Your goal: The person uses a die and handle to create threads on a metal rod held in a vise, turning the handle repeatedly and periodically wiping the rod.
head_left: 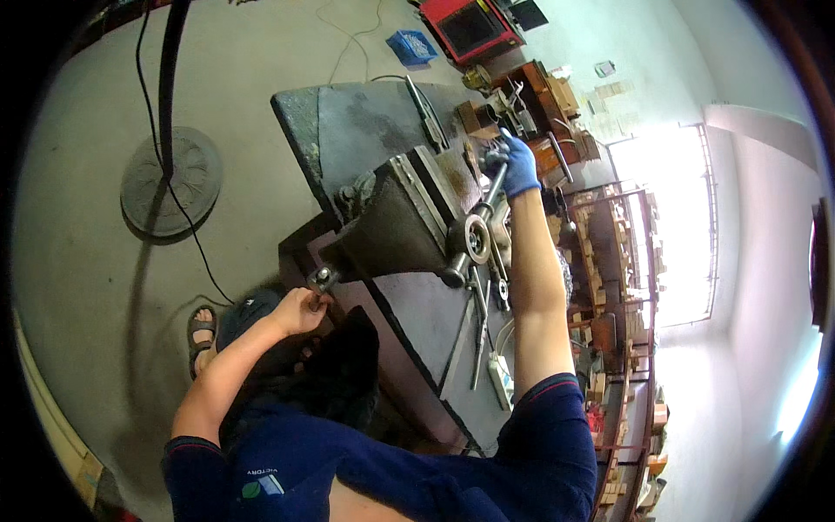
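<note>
A dark metal machine (396, 222) sits on a heavy steel workbench (365, 122). My bare left hand (300, 311) is closed on a small metal crank handle (322, 279) at the machine's near lower corner. My right hand (519, 165), in a blue glove, grips the far end of a long shiny metal bar (492, 193). The bar runs back to a round steel wheel (475, 237) on the machine's side. Both arms are stretched out, one on each side of the machine.
Wrenches (481, 326) and a white power strip (500, 383) lie on the bench near me. A round cast disc (170, 179) and a black cable (165, 78) are on the floor. A blue crate (411, 45), a red box (470, 26) and shelves of boxes (626, 261) stand beyond.
</note>
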